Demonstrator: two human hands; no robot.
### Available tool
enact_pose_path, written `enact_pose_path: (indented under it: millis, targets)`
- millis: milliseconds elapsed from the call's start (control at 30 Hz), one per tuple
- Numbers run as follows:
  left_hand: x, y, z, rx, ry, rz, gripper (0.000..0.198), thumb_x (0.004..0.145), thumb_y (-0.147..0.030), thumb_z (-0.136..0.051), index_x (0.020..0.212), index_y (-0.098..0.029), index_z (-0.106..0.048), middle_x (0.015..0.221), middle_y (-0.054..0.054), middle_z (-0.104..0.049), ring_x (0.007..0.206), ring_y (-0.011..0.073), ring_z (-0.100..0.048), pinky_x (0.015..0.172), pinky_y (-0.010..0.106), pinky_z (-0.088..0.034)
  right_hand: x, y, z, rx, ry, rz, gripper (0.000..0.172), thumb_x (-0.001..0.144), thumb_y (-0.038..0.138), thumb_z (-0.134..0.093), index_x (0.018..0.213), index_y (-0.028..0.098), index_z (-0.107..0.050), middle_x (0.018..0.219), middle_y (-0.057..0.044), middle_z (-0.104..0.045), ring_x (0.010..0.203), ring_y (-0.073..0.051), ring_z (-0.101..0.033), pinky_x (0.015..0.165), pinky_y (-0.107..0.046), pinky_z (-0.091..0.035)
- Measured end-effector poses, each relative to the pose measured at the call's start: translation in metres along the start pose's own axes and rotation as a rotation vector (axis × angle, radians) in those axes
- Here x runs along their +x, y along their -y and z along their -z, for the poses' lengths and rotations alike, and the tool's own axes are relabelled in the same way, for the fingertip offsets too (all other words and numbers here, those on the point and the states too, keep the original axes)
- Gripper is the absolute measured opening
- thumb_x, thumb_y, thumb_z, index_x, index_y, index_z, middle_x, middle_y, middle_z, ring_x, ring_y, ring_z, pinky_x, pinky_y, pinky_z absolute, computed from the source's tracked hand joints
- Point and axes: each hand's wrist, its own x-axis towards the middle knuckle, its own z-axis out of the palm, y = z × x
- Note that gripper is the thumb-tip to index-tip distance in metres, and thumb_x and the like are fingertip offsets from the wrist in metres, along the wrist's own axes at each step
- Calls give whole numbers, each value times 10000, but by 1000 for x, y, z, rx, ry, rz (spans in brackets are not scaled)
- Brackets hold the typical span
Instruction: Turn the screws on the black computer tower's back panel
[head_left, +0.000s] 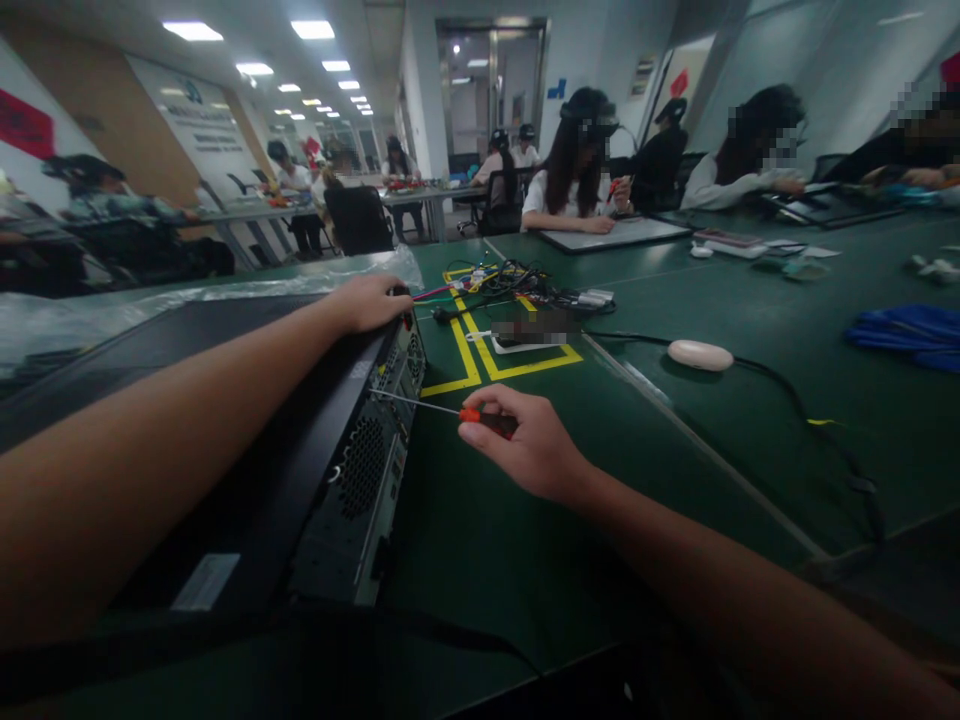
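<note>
A black desktop computer case (251, 470) lies on its side, its metal rear panel (375, 460) facing right. My right hand (529, 440) is closed around the red and black handle of a screwdriver (469, 413). The screwdriver's long shaft points left, and its tip meets the rear panel near the upper edge, above the round fan grille (362, 468). My left hand (371, 303) reaches across the case and holds its far rear corner, fingers bent over the edge. Something dark and red shows by those fingertips, too small to name.
Tangled cables (517, 280) lie beyond the case, near yellow tape (536, 364) on the green table (495, 560). A pale oval object (700, 355) sits on a black cord to the right, with blue cloth (907, 338) farther over. Several people work at tables behind.
</note>
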Motion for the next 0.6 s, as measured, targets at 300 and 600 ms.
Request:
enact_pose_path:
  millis: [300,600]
  targets:
    - [15,-2,9,187,149,18,803,816,-672,-375,1416,-167,-546,1316,158,-652,1168,316,-620,963,367,-463,-1,0,-1,34,-52,26,183,844,257,-741,937,180,-603,803,17,-648,687,-112,-589,653,-254,-453]
    - [49,3,10,215,261,-88,694,763,-624,-432,1218,-170,-693,1101,148,-715,1027,333,-646,870,383,-471,-3,1,1,11,-92,48,160,846,243,-767,959,186,-668,912,-19,-720,777,-134,-661,715,-262,-503]
